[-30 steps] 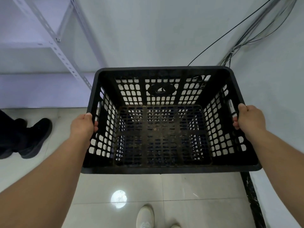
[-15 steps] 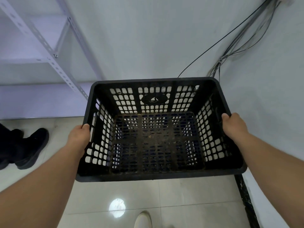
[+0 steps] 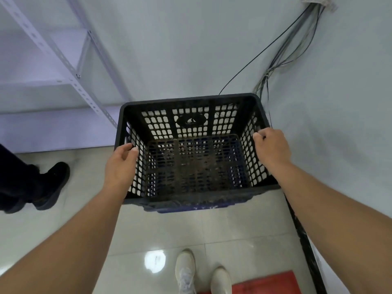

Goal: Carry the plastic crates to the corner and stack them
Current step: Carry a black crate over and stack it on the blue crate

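A black slatted plastic crate (image 3: 191, 101) stands in the room's corner on top of a blue crate (image 3: 192, 208), of which only a strip shows under its near edge. My left hand (image 3: 121, 166) lies against the black crate's left wall, fingers loosely curled at the rim. My right hand (image 3: 272, 146) is at the right wall, its fingers curled over the top rim. The black crate has nothing inside it.
A white metal shelf rack (image 3: 79, 75) stands to the left against the wall. Cables (image 3: 275, 64) run down the corner behind the crates. Another person's black shoe (image 3: 52, 183) is on the tiles at left. A red flat thing (image 3: 261, 283) lies by my white shoes (image 3: 185, 270).
The black crate went down and forward into the corner and now rests on the blue crate. My hands have come up from the side handles to the rim.
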Motion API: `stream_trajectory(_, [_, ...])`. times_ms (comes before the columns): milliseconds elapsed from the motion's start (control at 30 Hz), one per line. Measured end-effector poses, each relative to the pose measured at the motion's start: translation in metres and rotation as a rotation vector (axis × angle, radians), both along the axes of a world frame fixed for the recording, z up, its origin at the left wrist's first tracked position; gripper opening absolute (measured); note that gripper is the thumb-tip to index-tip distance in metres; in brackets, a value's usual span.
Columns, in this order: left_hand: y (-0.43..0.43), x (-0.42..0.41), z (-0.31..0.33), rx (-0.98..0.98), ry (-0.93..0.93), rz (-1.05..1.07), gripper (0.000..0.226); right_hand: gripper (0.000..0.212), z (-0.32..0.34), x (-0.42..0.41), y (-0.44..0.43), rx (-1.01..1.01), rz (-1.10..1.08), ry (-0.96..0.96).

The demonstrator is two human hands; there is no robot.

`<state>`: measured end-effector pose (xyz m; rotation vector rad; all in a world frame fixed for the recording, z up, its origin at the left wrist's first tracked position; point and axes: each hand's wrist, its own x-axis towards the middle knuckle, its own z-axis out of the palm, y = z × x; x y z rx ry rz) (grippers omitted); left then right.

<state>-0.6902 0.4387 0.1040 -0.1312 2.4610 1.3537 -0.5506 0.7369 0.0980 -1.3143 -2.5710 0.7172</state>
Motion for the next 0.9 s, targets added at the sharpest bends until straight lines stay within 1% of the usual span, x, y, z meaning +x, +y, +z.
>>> stream_trajectory(67, [-0.002, 0.023, 0.010, 0.021, -0.021, -0.028, 0.037, 0.033, 0.012, 0.016, -0.016, -0.027, 0.013, 0.022])
stream_trajectory(133, [-0.004, 0.047, 0.019, 0.063, -0.050, -0.038, 0.033, 0.028, 0.024, 0.033, -0.031, -0.054, -0.011, 0.027])
stream_trajectory(233, [-0.008, 0.075, 0.035, 0.113, -0.078, -0.049, 0.029, 0.031, 0.038, 0.057, -0.054, -0.080, -0.032, 0.040])
stream_trajectory(300, [-0.012, 0.089, 0.044, 0.127, -0.076, -0.072, 0.025, 0.029, 0.049, 0.075, -0.068, -0.102, -0.052, 0.061])
stream_trajectory(400, [-0.020, 0.108, 0.055, 0.157, -0.084, -0.124, 0.030, 0.024, 0.065, 0.104, -0.092, -0.122, -0.104, 0.090])
stream_trajectory(467, [-0.026, 0.120, 0.059, 0.182, -0.105, -0.175, 0.031, 0.028, 0.074, 0.123, -0.110, -0.124, -0.146, 0.107])
stream_trajectory(567, [-0.036, 0.138, 0.064, 0.197, -0.116, -0.289, 0.025, 0.030, 0.082, 0.153, -0.138, -0.116, -0.235, 0.133])
stream_trajectory(633, [-0.043, 0.150, 0.068, 0.202, -0.118, -0.360, 0.020, 0.030, 0.087, 0.171, -0.158, -0.112, -0.293, 0.142])
stream_trajectory(767, [-0.051, 0.171, 0.078, 0.207, -0.101, -0.482, 0.017, 0.024, 0.093, 0.207, -0.193, -0.139, -0.417, 0.190])
stream_trajectory(900, [-0.053, 0.198, 0.083, 0.207, -0.107, -0.584, 0.017, 0.029, 0.095, 0.250, -0.219, -0.169, -0.527, 0.219])
